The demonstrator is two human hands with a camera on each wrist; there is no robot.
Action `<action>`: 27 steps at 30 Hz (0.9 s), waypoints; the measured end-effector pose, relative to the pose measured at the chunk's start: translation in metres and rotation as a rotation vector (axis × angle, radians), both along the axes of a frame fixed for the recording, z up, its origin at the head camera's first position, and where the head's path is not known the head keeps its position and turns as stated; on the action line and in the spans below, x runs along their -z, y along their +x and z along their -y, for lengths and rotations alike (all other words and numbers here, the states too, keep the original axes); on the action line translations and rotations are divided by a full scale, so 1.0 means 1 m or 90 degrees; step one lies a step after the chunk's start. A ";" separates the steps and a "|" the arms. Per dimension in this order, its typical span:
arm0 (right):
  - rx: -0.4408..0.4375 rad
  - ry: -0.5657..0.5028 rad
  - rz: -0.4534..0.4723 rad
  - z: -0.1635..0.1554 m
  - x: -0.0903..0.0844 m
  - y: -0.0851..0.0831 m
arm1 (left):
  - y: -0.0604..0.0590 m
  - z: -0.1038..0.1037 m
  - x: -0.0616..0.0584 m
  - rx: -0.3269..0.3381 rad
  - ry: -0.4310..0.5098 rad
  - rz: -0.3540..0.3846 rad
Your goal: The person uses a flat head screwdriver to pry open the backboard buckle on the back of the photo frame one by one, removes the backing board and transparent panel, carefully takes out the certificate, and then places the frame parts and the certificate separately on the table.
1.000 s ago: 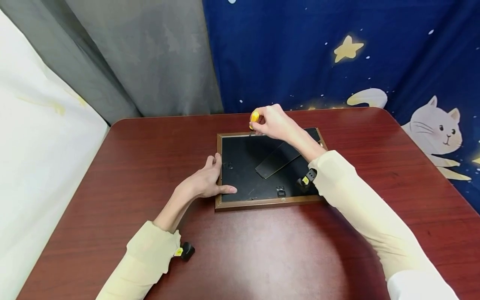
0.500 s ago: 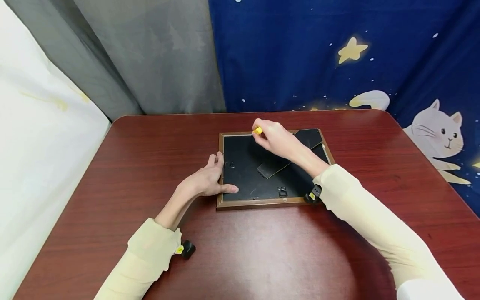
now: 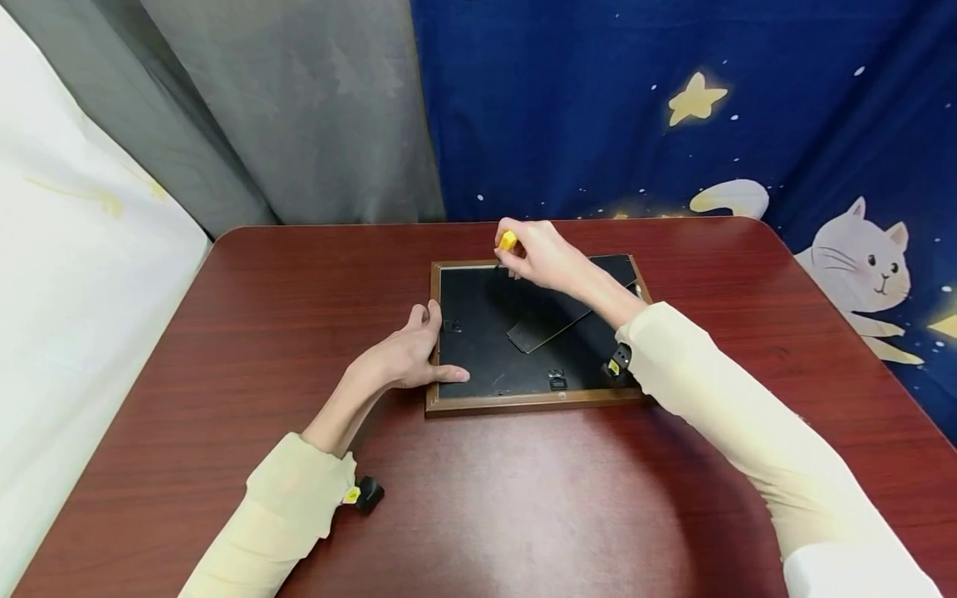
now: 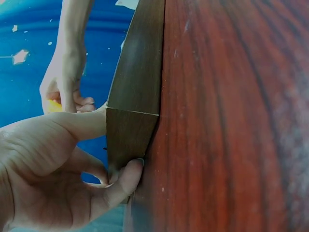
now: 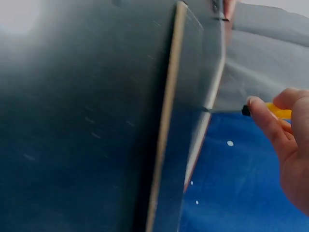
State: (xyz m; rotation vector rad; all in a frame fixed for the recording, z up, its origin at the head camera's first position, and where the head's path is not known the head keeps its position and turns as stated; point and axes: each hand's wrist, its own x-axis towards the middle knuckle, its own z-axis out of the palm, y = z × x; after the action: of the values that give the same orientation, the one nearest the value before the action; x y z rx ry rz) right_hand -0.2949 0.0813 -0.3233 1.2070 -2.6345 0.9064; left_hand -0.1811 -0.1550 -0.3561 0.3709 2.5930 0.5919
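A brown picture frame (image 3: pixel 516 404) lies back side up on the table, its black backing (image 3: pixel 478 357) and slanted easel stand (image 3: pixel 540 330) showing. My left hand (image 3: pixel 396 357) holds the frame's left side, thumb over the backing and fingers against the outer edge. In the left wrist view, the fingertips of my left hand (image 4: pixel 58 169) reach the bottom of the frame's wooden side (image 4: pixel 133 135). At the far edge, my right hand (image 3: pixel 546 257) pinches a yellow-handled screwdriver (image 3: pixel 507 241). The right wrist view shows the screwdriver (image 5: pixel 280 111) with a black section beyond the fingertips.
The reddish-brown wooden table (image 3: pixel 478 498) extends around the frame. Behind it hang a grey curtain (image 3: pixel 314 108) and a blue curtain (image 3: pixel 568 108) with stars and a cat. White fabric (image 3: pixel 67 274) borders the left. Small metal hangers (image 3: pixel 557 379) sit on the backing.
My right hand dipped toward the frame's far edge with the screwdriver, then rose slightly again, the handle tilting as it went. The left hand keeps its hold on the frame.
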 end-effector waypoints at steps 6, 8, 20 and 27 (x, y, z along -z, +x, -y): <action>0.031 0.019 0.068 0.003 -0.011 -0.020 | -0.002 -0.001 0.000 0.000 -0.005 -0.008; 0.040 0.027 0.088 0.004 -0.015 -0.026 | -0.003 -0.001 0.001 0.003 -0.005 -0.012; 0.078 0.074 0.156 0.005 -0.026 -0.047 | -0.001 -0.006 -0.001 -0.007 -0.013 -0.004; 0.096 0.096 0.213 0.008 -0.030 -0.052 | -0.001 -0.006 0.001 -0.025 -0.024 0.009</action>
State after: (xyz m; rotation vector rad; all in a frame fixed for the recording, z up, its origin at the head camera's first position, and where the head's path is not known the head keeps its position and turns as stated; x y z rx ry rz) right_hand -0.3468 0.0731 -0.2936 0.9370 -3.0561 0.9719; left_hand -0.1816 -0.1489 -0.3570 0.3025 2.6001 0.5565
